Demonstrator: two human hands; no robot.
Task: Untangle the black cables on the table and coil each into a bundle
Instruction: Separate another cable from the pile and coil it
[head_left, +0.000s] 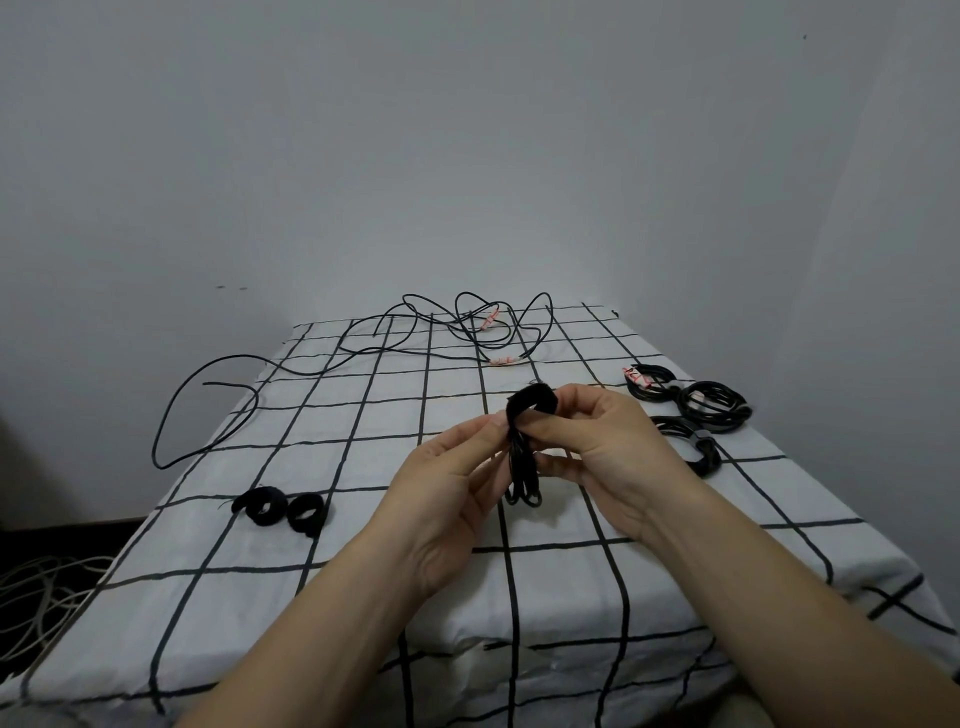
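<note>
Table (571, 571) is carrying the loose tangle (470, 325) far back, finished coils (711, 405) at right; left hand (447, 483) and right hand (597, 436) are pinching the cable bundle (522, 467) above mid-table; strap (532, 400) is looping its top; should be pulling it snug, squeezing loops flat.

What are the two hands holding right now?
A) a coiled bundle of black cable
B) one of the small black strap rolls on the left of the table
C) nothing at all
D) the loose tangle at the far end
A: the left hand and the right hand both grip the coiled bundle between their fingers, while the strap rolls and the loose tangle lie untouched.
</note>
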